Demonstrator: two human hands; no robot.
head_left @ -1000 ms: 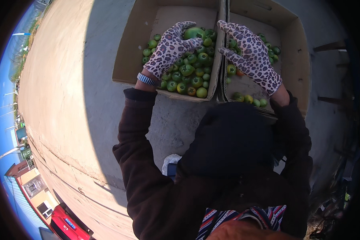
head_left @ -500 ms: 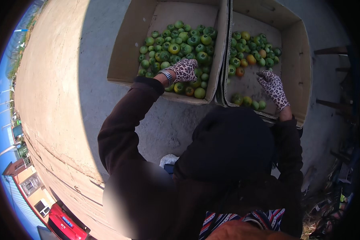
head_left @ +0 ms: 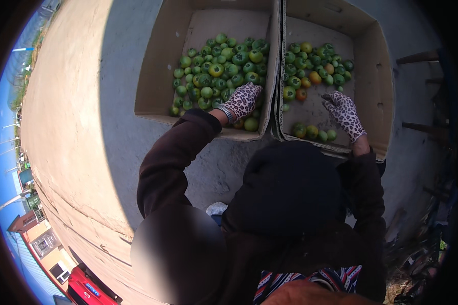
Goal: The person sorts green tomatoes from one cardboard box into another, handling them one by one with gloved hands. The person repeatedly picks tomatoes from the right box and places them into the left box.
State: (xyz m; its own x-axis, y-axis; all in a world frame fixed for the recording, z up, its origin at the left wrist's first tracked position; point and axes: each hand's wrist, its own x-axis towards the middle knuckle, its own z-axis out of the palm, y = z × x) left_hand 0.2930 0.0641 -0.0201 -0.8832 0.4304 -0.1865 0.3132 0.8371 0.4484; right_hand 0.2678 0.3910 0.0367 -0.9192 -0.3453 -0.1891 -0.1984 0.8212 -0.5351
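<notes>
Two cardboard boxes stand side by side, the left box (head_left: 155,76) and the right box (head_left: 374,66). Many mostly green tomatoes (head_left: 216,70) fill much of the left box's floor. Over its near right part is my left hand (head_left: 243,100) in a leopard-print glove, fingers curled down among the tomatoes; whatever they hold is hidden. Fewer tomatoes (head_left: 314,78), some orange, lie in the right box, with a small row of tomatoes (head_left: 311,132) by its near wall. Between these groups hovers my gloved right hand (head_left: 345,113), fingers loosely bent and slightly apart, with no tomato visible in them.
Under the boxes is grey concrete ground (head_left: 124,56), sunlit farther left. Dark legs of some furniture (head_left: 420,57) stick out right of the boxes. A red car (head_left: 89,287) and a building (head_left: 43,244) show at the lower left.
My left hand has shifted right and nearer within the left box, covering tomatoes by the near right corner. My right hand stays nearly in place. The boxes sit slightly farther left in view.
</notes>
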